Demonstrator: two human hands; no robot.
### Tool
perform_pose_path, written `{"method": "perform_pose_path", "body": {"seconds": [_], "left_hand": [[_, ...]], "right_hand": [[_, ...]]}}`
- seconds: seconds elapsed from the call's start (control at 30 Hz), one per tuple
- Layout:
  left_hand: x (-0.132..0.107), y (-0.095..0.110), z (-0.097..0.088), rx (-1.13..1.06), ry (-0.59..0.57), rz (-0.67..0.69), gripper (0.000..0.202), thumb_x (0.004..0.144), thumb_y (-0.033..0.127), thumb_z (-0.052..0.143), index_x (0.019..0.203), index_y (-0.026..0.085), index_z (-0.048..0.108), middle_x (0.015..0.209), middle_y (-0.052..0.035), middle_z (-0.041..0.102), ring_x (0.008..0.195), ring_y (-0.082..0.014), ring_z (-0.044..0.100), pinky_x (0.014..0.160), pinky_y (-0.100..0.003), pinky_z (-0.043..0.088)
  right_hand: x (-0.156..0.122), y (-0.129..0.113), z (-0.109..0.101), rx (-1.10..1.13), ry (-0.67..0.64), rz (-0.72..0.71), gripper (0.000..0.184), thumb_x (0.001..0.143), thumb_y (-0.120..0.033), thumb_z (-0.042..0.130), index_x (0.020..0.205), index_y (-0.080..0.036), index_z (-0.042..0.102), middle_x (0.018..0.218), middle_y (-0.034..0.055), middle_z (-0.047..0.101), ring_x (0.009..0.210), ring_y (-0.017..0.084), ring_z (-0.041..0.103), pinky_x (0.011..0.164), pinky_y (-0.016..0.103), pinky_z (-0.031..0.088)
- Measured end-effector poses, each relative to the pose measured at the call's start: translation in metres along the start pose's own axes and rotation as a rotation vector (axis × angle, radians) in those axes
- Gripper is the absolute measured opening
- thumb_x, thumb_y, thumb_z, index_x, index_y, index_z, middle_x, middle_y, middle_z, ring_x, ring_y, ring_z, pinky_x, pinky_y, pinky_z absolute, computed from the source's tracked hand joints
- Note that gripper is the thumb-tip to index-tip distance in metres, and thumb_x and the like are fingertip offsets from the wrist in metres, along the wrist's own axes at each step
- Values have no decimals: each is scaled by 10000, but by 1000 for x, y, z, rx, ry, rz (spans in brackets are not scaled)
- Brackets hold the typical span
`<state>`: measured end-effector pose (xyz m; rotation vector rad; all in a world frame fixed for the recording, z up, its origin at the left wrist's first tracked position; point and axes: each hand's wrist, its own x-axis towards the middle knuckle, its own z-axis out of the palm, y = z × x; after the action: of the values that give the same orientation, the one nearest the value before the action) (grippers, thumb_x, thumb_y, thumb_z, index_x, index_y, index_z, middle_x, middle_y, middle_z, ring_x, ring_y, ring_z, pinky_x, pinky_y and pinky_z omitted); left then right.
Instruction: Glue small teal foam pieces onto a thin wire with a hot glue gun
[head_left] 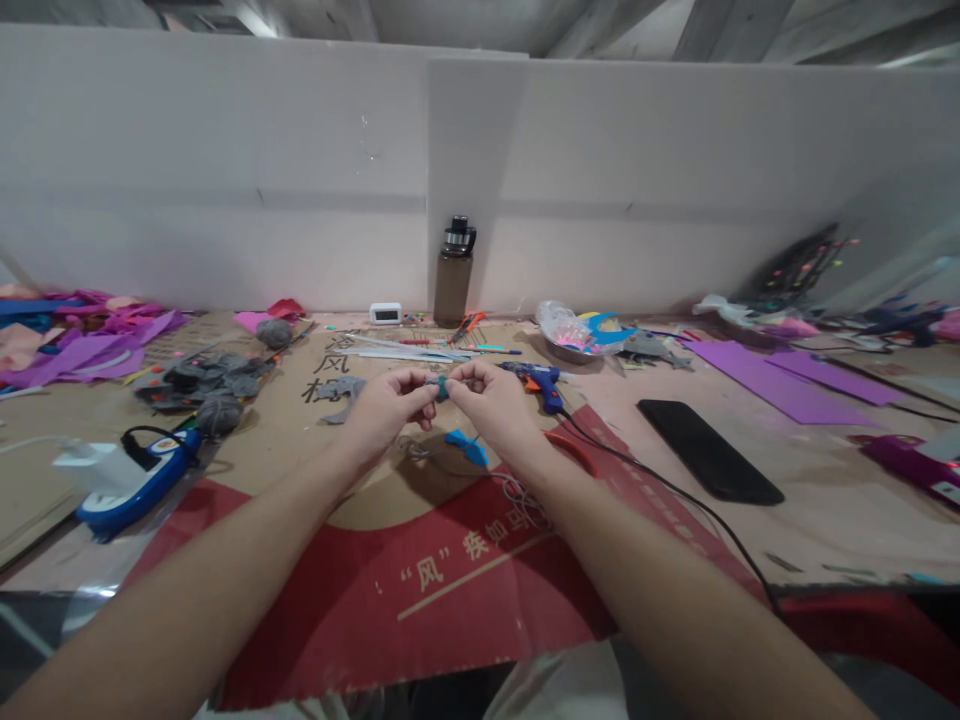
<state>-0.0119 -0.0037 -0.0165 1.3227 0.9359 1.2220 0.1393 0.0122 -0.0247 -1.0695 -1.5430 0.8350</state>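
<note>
Between my two hands is a small teal piece (440, 387), too small and partly covered for its kind to show. The fingers of my left hand (395, 400) pinch it from the left. On its other side, the thumb and fingertips of my right hand (484, 395) are closed on it. Just below the hands, a bright blue cut piece (466, 447) lies on the cardboard, beside a loose coil of thin cord (525, 500). A blue glue gun (544, 385) rests to the right of my right hand. Grey felt scraps (341, 395) lie left of my left hand.
Red-printed cardboard (360, 600) covers the table front. A black phone (709, 450) and purple sheets (787, 380) lie right. A bottle (454, 280) stands by the wall. On the left are a blue power strip (142, 490) and grey yarn pieces (217, 410). The glue gun's cable crosses the right side.
</note>
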Motion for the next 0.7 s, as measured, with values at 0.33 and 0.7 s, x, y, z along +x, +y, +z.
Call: {"method": "perform_pose_path", "body": {"seconds": [0.33, 0.7], "left_hand": [[1, -1, -1, 52, 53, -7, 169, 683, 290, 703, 711, 151, 610, 497, 25, 531, 433, -82, 463, 438, -202, 374], [7, -8, -10, -12, 3, -5, 230, 713, 347, 726, 789, 140, 661, 589, -6, 591, 516, -90, 518, 489, -207, 411]], "right_hand": [[-3, -6, 0, 24, -60, 45, 172, 681, -341, 607, 688, -171, 582, 568, -44, 496, 524, 89, 385, 517, 233, 299], [-2, -3, -3, 31, -41, 28, 222, 729, -375, 591, 804, -170, 631, 564, -58, 430, 532, 98, 356, 522, 240, 292]]}}
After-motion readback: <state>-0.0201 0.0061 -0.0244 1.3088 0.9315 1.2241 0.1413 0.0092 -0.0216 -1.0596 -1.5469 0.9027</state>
